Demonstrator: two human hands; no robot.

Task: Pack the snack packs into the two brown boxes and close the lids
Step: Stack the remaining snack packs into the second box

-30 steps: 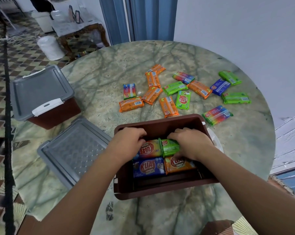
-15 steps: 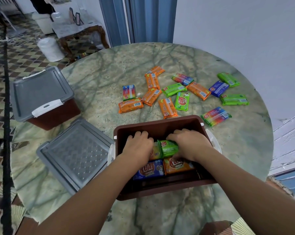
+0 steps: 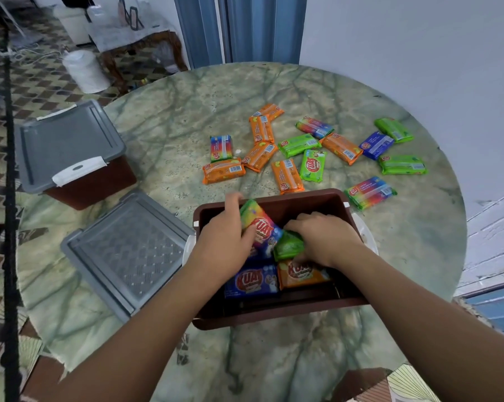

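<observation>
An open brown box [image 3: 276,313] stands on the marble table in front of me. Both my hands are inside it. My left hand [image 3: 224,242] grips a rainbow snack pack [image 3: 259,224], tilted up against the box's left side. My right hand [image 3: 326,239] presses on a green snack pack [image 3: 288,246]. A blue pack [image 3: 252,282] and an orange pack [image 3: 301,272] lie flat in the box nearer me. Several loose snack packs [image 3: 300,145] lie scattered on the table beyond the box. A second brown box [image 3: 91,184] with its grey lid [image 3: 68,143] shut stands at the left.
A loose grey lid [image 3: 129,250] lies flat on the table just left of the open box. The round table's edge curves close on the right, near a white wall. A patterned tile floor, a white bucket [image 3: 85,71] and a small side table are at the far left.
My left hand has lifted a rainbow pack up on edge at the box's left side. My right hand stays on the green pack.
</observation>
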